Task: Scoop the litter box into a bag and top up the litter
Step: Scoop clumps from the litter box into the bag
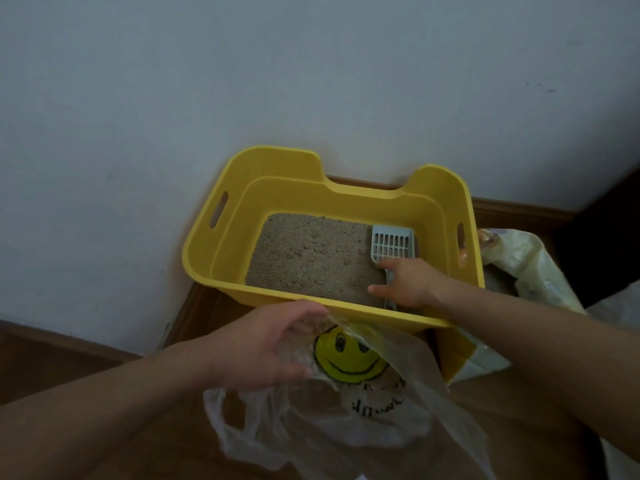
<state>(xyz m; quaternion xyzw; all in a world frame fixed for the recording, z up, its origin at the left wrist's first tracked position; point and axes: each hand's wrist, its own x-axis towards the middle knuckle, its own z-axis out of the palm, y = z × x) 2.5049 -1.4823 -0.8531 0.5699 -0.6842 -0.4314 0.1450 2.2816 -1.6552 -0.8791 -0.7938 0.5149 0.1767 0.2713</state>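
Observation:
A yellow litter box [221, 244] stands on the floor against the white wall, with grey-brown litter [311, 258] covering its bottom. A pale blue slotted scoop [393, 245] rests on the litter in the right corner. My right hand [407, 282] reaches over the front rim and grips the scoop's handle. In front of the box lies a clear plastic bag [349, 410] printed with a yellow smiley face. My left hand [270, 344] holds the bag's upper edge just below the box's front rim, pulling its mouth apart.
A white sack [519, 268] with an open top, possibly fresh litter, leans right of the box. Brown wooden floor [62, 362] and a skirting board [512, 209] surround the corner. A dark opening [602, 237] lies at the far right.

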